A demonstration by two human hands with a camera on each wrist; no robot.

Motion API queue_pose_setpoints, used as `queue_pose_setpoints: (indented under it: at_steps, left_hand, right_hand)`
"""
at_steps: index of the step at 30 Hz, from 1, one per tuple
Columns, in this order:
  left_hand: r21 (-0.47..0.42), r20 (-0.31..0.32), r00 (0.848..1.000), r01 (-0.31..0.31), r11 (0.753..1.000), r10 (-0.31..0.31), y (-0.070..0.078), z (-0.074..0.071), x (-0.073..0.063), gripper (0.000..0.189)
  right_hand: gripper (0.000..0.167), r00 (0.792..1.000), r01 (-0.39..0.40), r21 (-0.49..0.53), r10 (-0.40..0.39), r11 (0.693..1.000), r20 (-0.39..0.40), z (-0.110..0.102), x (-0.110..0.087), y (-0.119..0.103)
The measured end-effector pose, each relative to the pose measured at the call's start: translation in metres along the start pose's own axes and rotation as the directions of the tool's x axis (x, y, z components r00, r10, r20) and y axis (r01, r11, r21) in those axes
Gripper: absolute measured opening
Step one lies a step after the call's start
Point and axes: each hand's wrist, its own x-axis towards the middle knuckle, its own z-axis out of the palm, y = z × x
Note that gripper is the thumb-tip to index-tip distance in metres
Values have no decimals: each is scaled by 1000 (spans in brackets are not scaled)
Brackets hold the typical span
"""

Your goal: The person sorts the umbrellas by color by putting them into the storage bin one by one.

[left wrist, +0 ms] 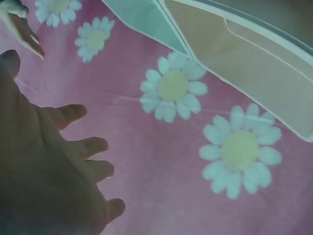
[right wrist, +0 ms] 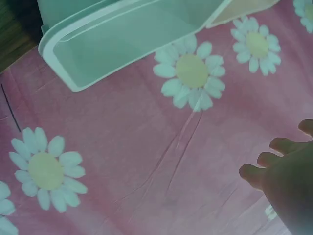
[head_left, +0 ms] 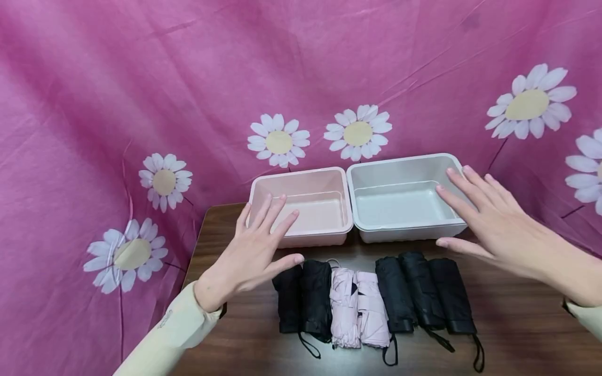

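Note:
My left hand is held out with spread fingers, overlapping the front left of a pink plastic bin in the head view. My right hand, fingers also spread, overlaps the right end of a light grey bin. Neither hand holds anything. In front of the bins lies a row of folded umbrellas: two black ones at the left, such as this black umbrella, then a pale pink umbrella beside another pale pink umbrella, and three at the right, including a black umbrella with a wrist strap.
The two bins stand side by side on a dark wooden table. Behind and to the left of it hangs a pink cloth printed with white daisies. Black strap loops trail from several umbrellas toward the table's near side.

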Motion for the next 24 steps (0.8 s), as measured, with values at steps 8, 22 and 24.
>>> queue_pose_setpoints:
  at_steps: [8,22,24]
  left_hand:
    - [-220,-170,965,161,962,-201,-30,23,-15,61]
    - [-840,-64,574,411,355,-817,-76,108,-25,31]
    - [-894,67,507,413,174,-859,-82,117,-23,32]
  right_hand:
    - [89,988,-74,117,88,990,-126,-4,-18,17]
    - [66,686,-432,383,573,816,-448,75,-89,27]
    - [59,629,-523,435,676,733,-383,95,-101,22]
